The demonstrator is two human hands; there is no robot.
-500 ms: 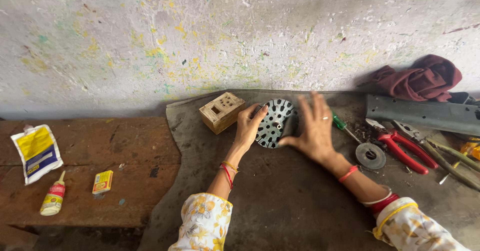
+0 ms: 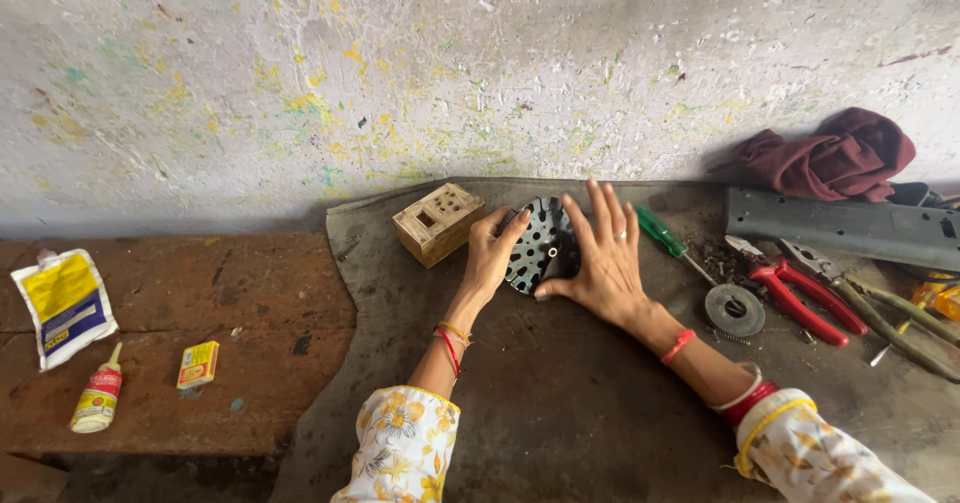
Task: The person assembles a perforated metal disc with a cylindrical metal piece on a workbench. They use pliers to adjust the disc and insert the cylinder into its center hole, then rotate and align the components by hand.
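A: Head view checked. Perforated metal disc is seen on the dark mat, just right of the wooden block, tilted up off the mat.

B: Hands?

A: Left hand is curled on the disc's left edge, fingers gripping the rim. Right hand is spread wide and flat, fingers fanned over the disc's right side, thumb under its lower edge. Disc is held between both.

B: Handling?

A: Judged stiff, thin, fairly light; holes and rim likely sharp-edged, surface maybe slick. Rim is judged the best hold, opposite edges pinched.

B: Rest?

A: Right of the block and past the disc: green-handled screwdriver, small round wheel, red-handled pliers, maroon cloth. Left of the block, well apart: white-and-yellow pouch, small glue bottle, yellow packet.
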